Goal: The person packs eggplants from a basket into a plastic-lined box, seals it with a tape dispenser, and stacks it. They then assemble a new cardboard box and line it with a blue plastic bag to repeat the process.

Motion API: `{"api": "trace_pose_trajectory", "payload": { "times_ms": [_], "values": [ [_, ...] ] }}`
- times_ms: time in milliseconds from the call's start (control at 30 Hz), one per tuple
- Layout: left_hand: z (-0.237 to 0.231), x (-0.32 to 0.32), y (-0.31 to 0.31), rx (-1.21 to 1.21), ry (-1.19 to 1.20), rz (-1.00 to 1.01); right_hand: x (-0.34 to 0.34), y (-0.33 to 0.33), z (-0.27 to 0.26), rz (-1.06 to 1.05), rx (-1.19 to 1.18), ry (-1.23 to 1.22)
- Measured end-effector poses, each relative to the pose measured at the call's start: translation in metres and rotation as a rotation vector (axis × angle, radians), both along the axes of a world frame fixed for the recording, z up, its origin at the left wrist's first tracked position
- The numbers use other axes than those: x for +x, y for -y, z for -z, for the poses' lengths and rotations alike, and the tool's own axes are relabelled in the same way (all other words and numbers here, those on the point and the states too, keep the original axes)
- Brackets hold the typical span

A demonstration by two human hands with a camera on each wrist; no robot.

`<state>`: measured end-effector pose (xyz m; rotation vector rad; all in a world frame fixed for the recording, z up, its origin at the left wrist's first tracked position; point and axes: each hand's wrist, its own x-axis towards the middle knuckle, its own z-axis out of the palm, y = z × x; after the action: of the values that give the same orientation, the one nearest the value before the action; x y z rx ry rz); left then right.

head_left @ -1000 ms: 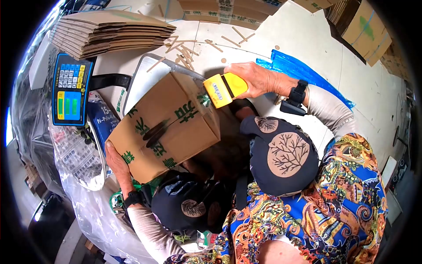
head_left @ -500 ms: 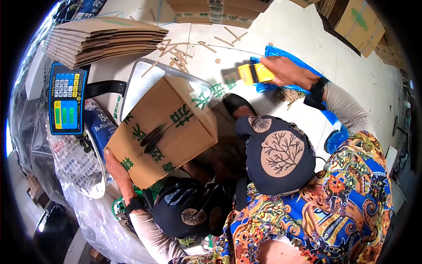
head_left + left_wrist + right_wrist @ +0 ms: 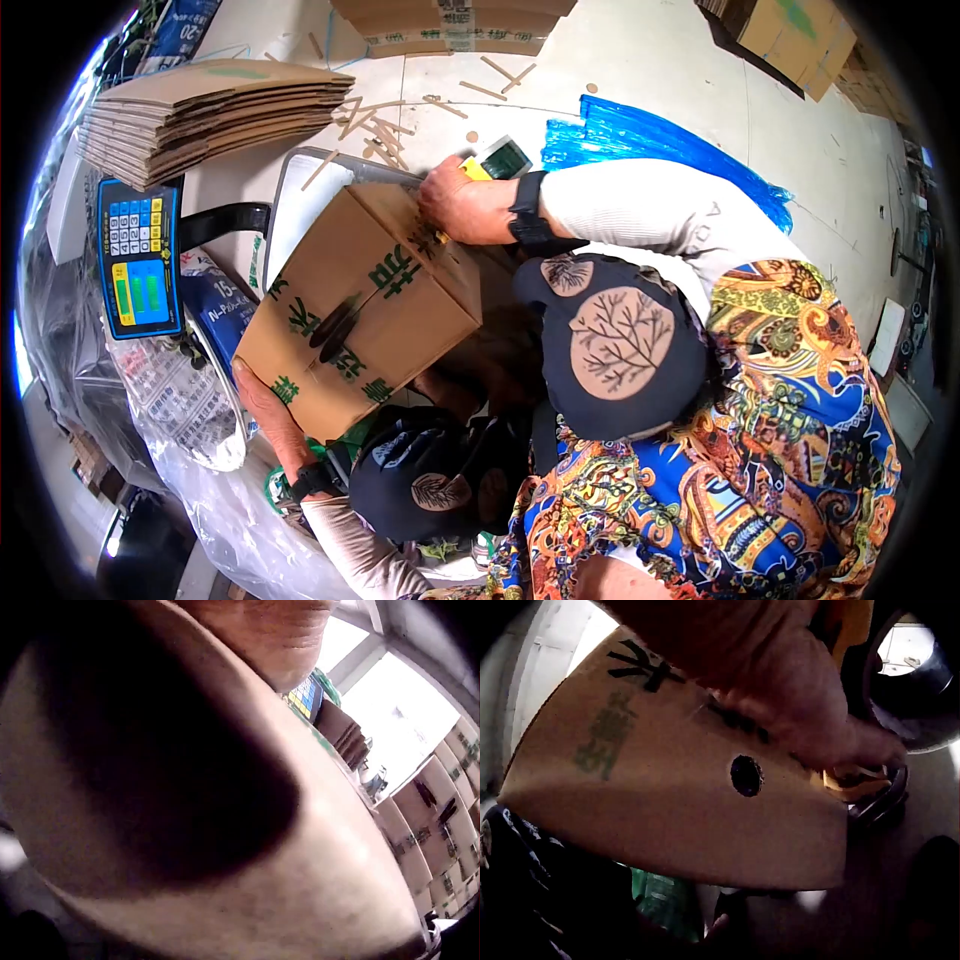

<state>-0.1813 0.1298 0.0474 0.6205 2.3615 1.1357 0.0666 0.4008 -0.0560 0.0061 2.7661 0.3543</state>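
Observation:
A printed cardboard carton is tilted on the person's lap. The left hand lies along its left edge, fingers partly hidden; in the left wrist view only the base of that hand shows beside a large blurred surface. At the carton's upper right edge the right hand grips a yellow tape dispenser, its roll beyond the fingers. In the right wrist view, the right hand is over the carton side, which has a round hole, with a yellow dispenser part at its fingertips.
Flattened cartons lie upper left, above a scale display. A metal tray is behind the carton. Cardboard strips and blue plastic lie on the floor. Fabric-covered knees flank the lap.
The right hand first moved away to the right with the dispenser, then came back left to the carton's edge and turned. The left hand keeps its place on the carton.

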Motion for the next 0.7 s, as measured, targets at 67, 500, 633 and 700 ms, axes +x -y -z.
{"api": "trace_pose_trajectory", "payload": {
  "times_ms": [67,500,633,700],
  "values": [
    [0.003,0.001,0.002,0.033,0.064,-0.056,-0.002,-0.008,-0.005,0.136,-0.152,0.028],
    [-0.002,0.033,-0.003,0.176,0.519,-0.248,0.089,-0.151,0.007,0.845,-0.367,-0.249],
    [0.004,0.055,-0.010,0.398,0.769,-0.321,0.044,-0.128,0.015,0.875,-1.130,-0.461],
    [0.009,0.055,-0.008,0.439,0.843,-0.375,0.050,-0.085,0.034,0.742,-1.466,-0.605]
  ]
}}
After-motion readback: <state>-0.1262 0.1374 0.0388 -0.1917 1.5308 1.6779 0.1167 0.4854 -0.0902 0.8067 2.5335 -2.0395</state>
